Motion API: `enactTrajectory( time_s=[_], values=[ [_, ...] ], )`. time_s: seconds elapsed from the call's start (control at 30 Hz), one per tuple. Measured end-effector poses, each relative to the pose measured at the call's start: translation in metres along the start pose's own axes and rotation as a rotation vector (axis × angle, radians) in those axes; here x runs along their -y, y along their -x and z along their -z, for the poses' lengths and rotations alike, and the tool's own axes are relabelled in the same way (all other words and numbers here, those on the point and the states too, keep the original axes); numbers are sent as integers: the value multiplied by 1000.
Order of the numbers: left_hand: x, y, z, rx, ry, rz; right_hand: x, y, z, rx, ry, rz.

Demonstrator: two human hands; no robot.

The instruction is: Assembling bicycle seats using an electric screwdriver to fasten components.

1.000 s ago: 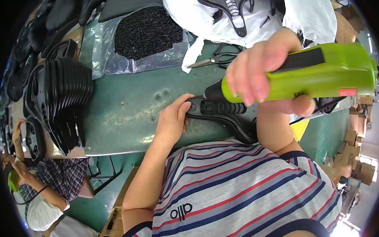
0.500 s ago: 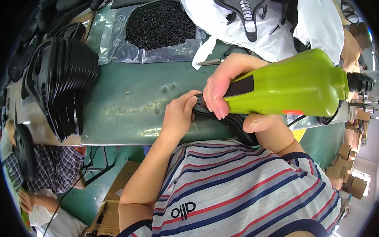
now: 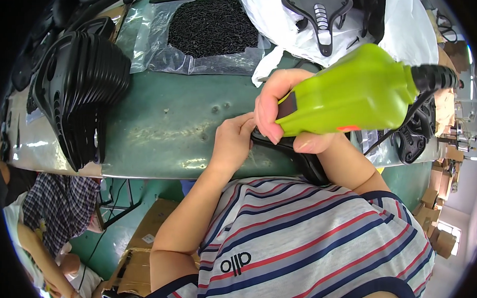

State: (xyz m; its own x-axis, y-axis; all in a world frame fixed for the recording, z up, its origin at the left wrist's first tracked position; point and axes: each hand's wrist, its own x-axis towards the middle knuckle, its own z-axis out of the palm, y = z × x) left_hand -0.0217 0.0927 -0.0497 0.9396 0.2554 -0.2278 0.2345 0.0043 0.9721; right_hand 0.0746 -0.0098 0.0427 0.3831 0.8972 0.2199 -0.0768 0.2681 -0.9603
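Note:
My right hand [image 3: 271, 108] is wrapped round a lime-green corded electric screwdriver [image 3: 352, 92]. Its front end points down at a curved black plastic part [image 3: 311, 166], shaped like a bicycle saddle, lying along the near edge of the green table. The driver's tip is hidden behind my fingers. At the left end of that part, my left hand [image 3: 232, 144] is closed, thumb and forefinger pressed on it close to the driver. Whether those fingers also pinch a screw cannot be made out.
Beyond my hands lies a clear plastic bag [image 3: 188, 66] with a heap of small black screws [image 3: 213, 26]. A stack of black saddle-shaped shells [image 3: 81, 86] stands at left. A white bag [image 3: 410, 32] with a black frame [image 3: 322, 20] is at far right. Another person's arm [image 3: 45, 261] shows at lower left.
The screwdriver has tilted, its cord end swinging left and up. Both hands remain at the black part. The whole view has shifted slightly.

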Motion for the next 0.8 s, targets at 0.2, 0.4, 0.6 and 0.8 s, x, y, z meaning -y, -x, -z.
enactTrajectory(
  time_s=[0.2, 0.4, 0.6, 0.8],
  values=[
    [0, 7, 9, -13, 82, -78, 13, -2, -15, 58, 528, 33],
    [-10, 18, 14, 74, 91, 140, 4, 12, -19, -81, 110, 31],
    [-17, 25, 28, 57, -351, 80, 39, 0, -4, 274, -190, 261],
    [-40, -37, 45, -134, -630, -336, 94, 25, 49, 574, -125, 546]
  ],
)
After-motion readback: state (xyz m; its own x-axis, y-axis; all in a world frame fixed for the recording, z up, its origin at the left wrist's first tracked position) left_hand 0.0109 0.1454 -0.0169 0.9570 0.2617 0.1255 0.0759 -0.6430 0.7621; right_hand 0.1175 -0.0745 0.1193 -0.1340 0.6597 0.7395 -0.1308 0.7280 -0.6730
